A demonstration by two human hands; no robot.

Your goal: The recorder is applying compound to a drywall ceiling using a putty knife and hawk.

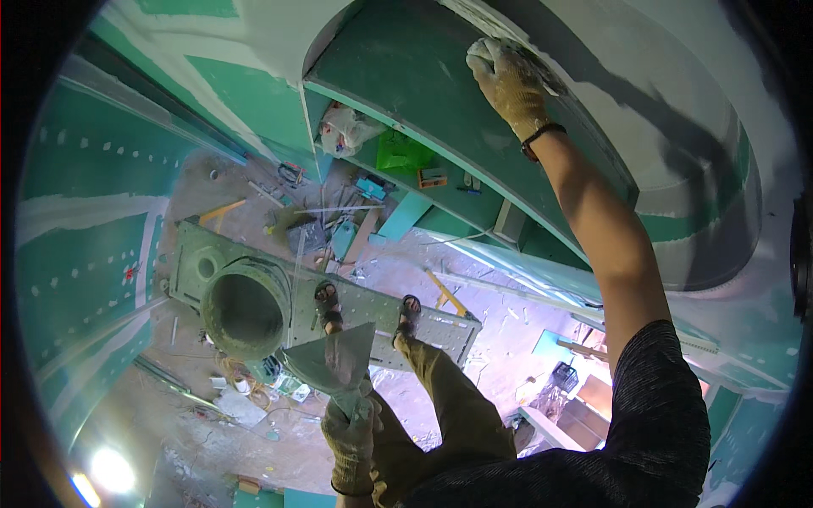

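Low in front of me, my left hand (pixel 351 432), in a putty-smeared knit glove, is closed round the handle of a wide putty knife (pixel 339 356). Its broad triangular blade points up and away, coated in grey. My right hand (pixel 508 85), also gloved, reaches up to the curved edge of an arched niche (pixel 406 59) lined with green board. Its fingers are curled in, and a thin grey edge shows beside them; what they grip is mostly hidden. White putty (pixel 483 17) lies along the curved rim above that hand.
I stand on a perforated platform (pixel 440 334), with a large round bucket (pixel 246 309) at its left. Under the niche, a shelf (pixel 364 157) bears a plastic bag (pixel 345 131) and a green packet (pixel 402 152). Tools and scraps litter the floor (pixel 203 440) below. A bright lamp (pixel 112 470) shines lower left.
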